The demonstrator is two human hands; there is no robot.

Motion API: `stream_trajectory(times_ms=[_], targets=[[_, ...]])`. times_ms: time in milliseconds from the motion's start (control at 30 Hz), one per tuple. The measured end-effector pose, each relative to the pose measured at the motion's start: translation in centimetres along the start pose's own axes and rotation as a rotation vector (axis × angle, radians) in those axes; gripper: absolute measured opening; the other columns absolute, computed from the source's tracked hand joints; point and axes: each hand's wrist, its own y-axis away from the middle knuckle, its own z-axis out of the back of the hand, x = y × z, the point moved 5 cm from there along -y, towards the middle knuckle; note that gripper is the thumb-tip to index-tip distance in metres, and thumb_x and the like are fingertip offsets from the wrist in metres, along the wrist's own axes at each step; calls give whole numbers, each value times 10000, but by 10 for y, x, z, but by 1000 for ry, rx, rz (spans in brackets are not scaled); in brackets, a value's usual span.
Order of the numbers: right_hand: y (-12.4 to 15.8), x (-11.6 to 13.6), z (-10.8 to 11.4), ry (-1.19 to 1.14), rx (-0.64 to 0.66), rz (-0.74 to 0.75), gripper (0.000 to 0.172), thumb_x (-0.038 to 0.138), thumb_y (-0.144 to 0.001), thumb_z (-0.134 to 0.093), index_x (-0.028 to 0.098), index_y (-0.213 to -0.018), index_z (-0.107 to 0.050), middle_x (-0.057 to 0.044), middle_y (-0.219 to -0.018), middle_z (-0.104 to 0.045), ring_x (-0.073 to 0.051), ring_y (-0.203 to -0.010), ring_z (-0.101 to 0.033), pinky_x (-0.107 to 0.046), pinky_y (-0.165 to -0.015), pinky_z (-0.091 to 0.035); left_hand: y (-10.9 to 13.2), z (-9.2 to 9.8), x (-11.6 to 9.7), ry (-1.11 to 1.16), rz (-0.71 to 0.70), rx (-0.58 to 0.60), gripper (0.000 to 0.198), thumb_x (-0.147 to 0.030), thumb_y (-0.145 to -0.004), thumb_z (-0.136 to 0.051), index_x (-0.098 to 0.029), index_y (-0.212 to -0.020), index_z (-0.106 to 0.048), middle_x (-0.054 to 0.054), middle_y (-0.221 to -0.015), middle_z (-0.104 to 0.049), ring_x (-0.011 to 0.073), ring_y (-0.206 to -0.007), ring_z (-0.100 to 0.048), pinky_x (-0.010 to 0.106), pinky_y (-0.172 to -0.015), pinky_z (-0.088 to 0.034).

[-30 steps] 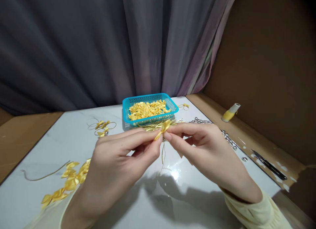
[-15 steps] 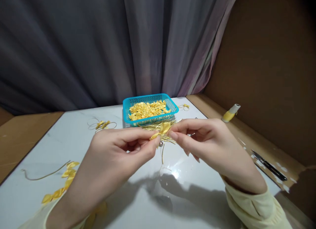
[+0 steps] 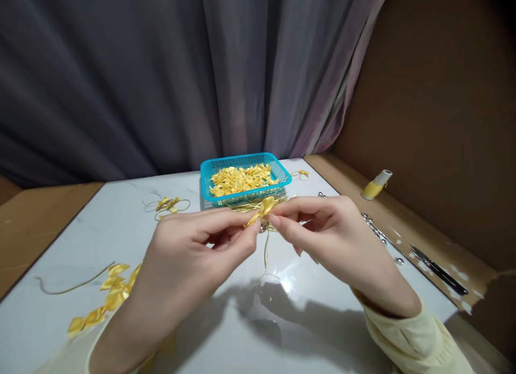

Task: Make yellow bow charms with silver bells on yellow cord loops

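Here's the small yellow satin bow (image 3: 266,206), tilted, up above the white marbled tabletop (image 3: 84,239) between two sets of fingertips! The left hand (image 3: 199,247) pinches its lower end between thumb and forefinger; the right hand (image 3: 334,229) nips in at the other side — ribbon or cord in that pinch, too small to tell. Just below sits a shiny silver bead (image 3: 263,228), and under it hangs a thin gold cord (image 3: 265,250). The step in hand looks like fine adjusting of bow against bead; I'd say the next move calls for a steady left pinch and a light right-hand tug, without crushing the loops. Behind, a bundle of stiff gold strands (image 3: 245,206) lies before the blue perforated plastic basket (image 3: 242,158), heaped with yellow bows — and more loose yellow ribbon bows (image 3: 116,297) lie beside the left forearm.
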Motion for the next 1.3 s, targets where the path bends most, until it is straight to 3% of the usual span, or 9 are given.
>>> stream_trajectory(times_ms=[333,433,567,733,800,933,1100,1167,1300], targets=[[-10,-21,1,-275,110,-160,103,212,-809,-625,138,-764,-681,54,-455,-464,-35,-406,-363,-146,-375,-276,-4,-3,4,29,39,56,165,-207,-752,-581,-199,-668,-723,-20,-566,-679,108,-466,-557,205,-431,-381],[-15,-27,-3,-500,215,-186,116,216,-813,-634,129,-744,-667,61,-449,-423,-32,-407,-328,-139,-362,-236,-2,-2,6,38,68,68,157,-222,-753,-588,-196,-679,-724,-15,-581,-686,110,-479,-555,205,-439,-381],[-20,-34,-10,-853,442,-336,113,167,-789,-560,136,-708,-634,87,-484,-279,-20,-378,-266,-124,-333,-183,-2,0,8,49,90,67,153,-217,-742,-585,-203,-689,-728,-17,-602,-690,112,-487,-550,203,-432,-376],[-18,-34,-12,-894,625,-426,175,216,-738,-534,157,-580,-488,78,-493,-274,-34,-344,-282,-165,-327,-185,-5,3,11,31,65,38,154,-197,-722,-581,-212,-670,-726,-22,-574,-664,117,-483,-554,206,-422,-382],[-16,-32,-9,-877,624,-410,220,198,-723,-572,154,-546,-450,76,-485,-289,-30,-345,-293,-169,-339,-164,-6,4,13,26,55,20,151,-200,-725,-586,-218,-668,-725,-21,-580,-664,120,-490,-559,207,-421,-386],[-10,-24,5,-696,514,-300,139,143,-739,-633,132,-620,-561,57,-501,-396,-31,-411,-317,-154,-364,-174,-8,5,14,22,53,-4,134,-227,-730,-603,-225,-683,-729,-15,-588,-669,128,-503,-564,212,-417,-383],[-4,-5,30,-355,234,-24,203,146,-826,-631,142,-624,-618,-15,-746,-543,-84,-692,-518,-196,-586,-404,-11,5,13,22,82,6,140,-226,-722,-599,-212,-699,-736,-9,-585,-671,127,-493,-556,213,-420,-390],[-1,-1,36,-345,171,17,210,173,-848,-632,154,-639,-636,-36,-859,-560,-115,-826,-537,-221,-680,-431,-12,5,13,25,90,10,143,-224,-720,-595,-207,-695,-735,-10,-573,-664,123,-481,-545,210,-415,-387],[2,0,40,-496,175,46,162,217,-855,-633,198,-695,-648,-29,-851,-582,-145,-845,-554,-284,-769,-458,-13,3,14,40,92,27,145,-245,-726,-599,-199,-680,-728,-16,-540,-643,113,-456,-513,204,-401,-374]])
